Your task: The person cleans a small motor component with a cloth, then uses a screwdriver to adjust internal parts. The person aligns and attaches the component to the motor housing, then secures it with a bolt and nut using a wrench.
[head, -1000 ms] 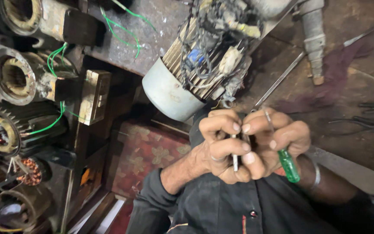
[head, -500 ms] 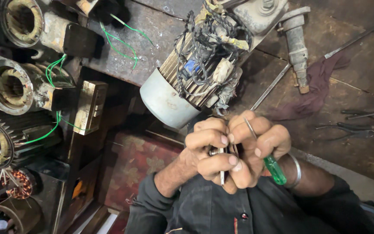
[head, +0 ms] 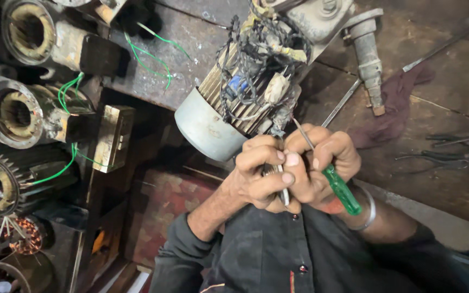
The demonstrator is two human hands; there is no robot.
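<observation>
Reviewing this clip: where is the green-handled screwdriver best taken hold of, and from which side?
Probably by the green handle, which juts clear below the right hand; come from the lower right. Its thin shaft is mostly wrapped by fingers beside the motor.

Motor repair workshop, stripped stators [head: 14,114], finned electric motor [head: 240,92], grimy workbench [head: 435,103]

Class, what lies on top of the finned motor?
On the finned motor lies a tangle of black wires with pale connectors; the terminals beneath are covered.
</observation>
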